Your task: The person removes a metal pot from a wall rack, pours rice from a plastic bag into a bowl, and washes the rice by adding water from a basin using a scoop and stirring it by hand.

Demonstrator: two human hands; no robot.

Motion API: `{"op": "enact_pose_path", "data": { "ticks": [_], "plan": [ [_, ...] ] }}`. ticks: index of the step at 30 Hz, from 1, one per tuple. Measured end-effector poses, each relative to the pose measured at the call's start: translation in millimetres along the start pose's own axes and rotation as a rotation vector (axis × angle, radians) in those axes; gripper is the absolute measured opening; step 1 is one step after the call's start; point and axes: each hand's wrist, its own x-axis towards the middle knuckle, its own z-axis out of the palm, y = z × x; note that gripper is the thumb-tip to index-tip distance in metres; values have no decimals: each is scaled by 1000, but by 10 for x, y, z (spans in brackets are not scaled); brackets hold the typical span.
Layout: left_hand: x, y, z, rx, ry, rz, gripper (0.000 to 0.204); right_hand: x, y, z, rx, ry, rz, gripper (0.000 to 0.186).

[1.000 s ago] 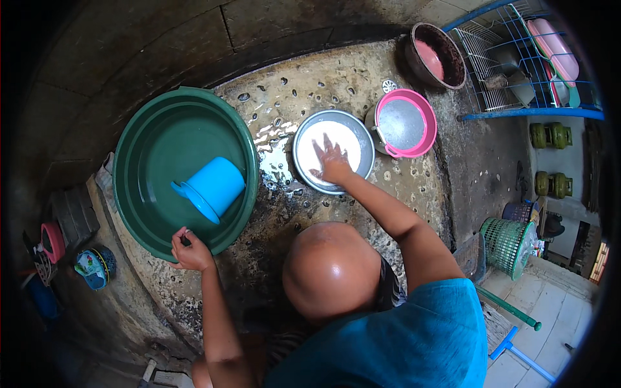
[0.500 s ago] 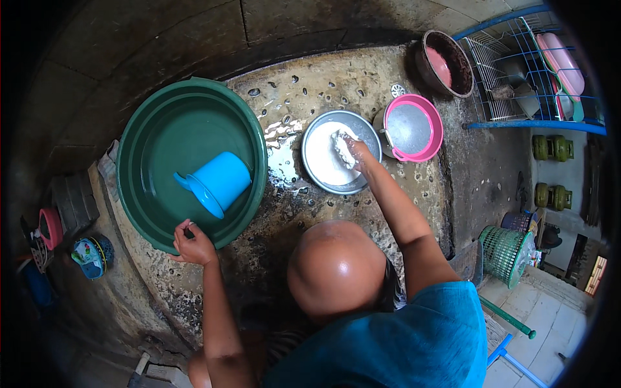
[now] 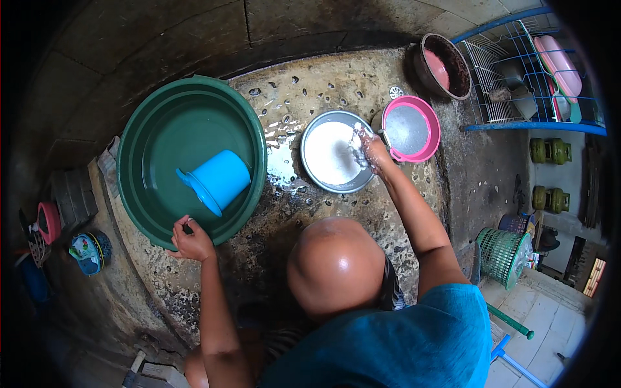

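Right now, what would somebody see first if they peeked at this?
The big green basin on the left catches the eye, with a bright blue scoop lying inside it and the left hand on its near rim. In the middle, the right hand is wet and soapy over a round metal bowl, beside a pink-rimmed bowl.

We see a wet, stained concrete floor carrying 4 vessels. Taking the metal bowl as landmark: the green basin sits well to its left, the pink-rimmed bowl just beside its right, the brown pot farther up right
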Motion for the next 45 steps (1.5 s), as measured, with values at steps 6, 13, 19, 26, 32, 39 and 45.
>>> {"op": "enact_pose_path", "data": {
  "ticks": [6,13,19,26,32,39,45],
  "plan": [
    [-4,16,-8,-42,10,-15,9,-59,-77,-2,36,-18,-53,34],
    [-17,50,28,-28,-16,-18,9,418,550,-87,-552,173,-402,36],
    [-29,-52,16,-11,5,-2,8,85,409,350,-1162,-26,-330,62],
    [-7,-43,33,-6,2,-14,10,549,771,471,-1611,-325,-592,67],
    [-14,61,28,-32,-48,-34,9,1062,1104,228,-320,182,-196,33],
    [1,-19,-15,-7,-14,-14,8,308,348,279,274,-54,93,37],
    [0,-12,15,-17,-40,-43,9,135,47,121,-8,52,16,43]
  ]
}}
